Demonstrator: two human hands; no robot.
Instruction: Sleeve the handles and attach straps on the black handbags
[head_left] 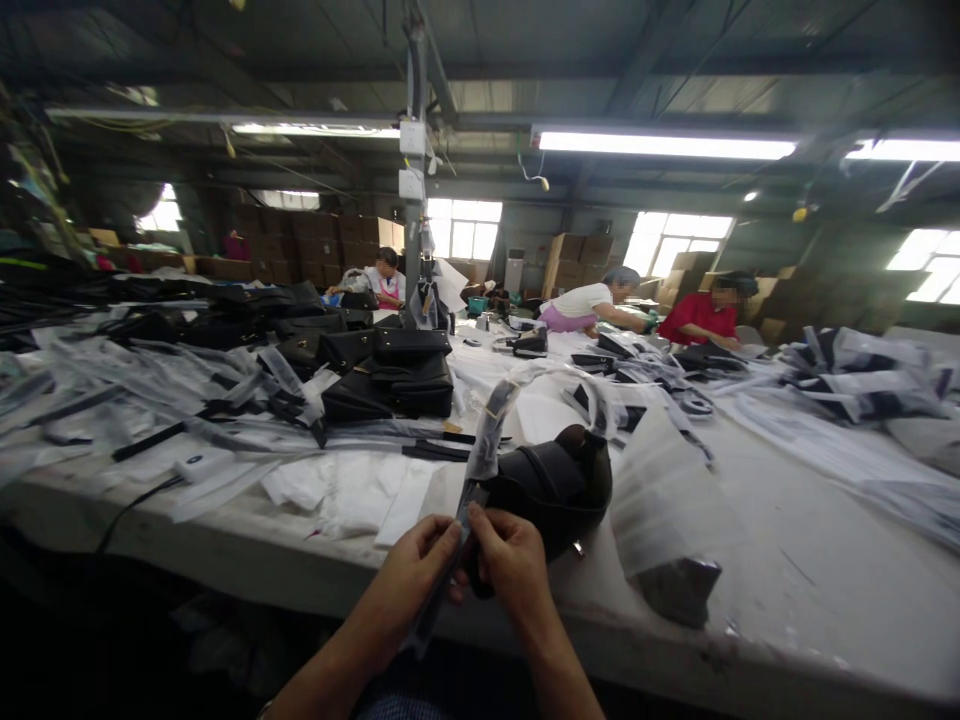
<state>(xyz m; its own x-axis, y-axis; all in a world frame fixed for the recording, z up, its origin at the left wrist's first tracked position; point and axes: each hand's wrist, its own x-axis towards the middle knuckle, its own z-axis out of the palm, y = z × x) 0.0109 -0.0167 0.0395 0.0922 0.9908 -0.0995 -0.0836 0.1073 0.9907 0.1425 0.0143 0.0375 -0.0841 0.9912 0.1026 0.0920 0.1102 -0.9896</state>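
Observation:
At the table's front edge rests a black handbag (555, 490), its arched handle (491, 425) wrapped in clear plastic. My left hand (424, 555) pinches the plastic-covered strap (435, 605), which hangs down past the edge. Close beside it, my right hand (510, 550) is closed with thumb and fingers at the point where the strap meets the bag. The fingertips of both hands nearly touch, and the spot between them is partly hidden. A small metal piece (578, 549) shows on the bag's lower side.
Stacked black bags (409, 375) stand behind on the left, near plastic-wrapped straps (247, 380). A dark object with clear sheeting (679, 590) lies to the right on the white table (840, 600). A post (415, 230) rises mid-table; co-workers (585, 303) work across it.

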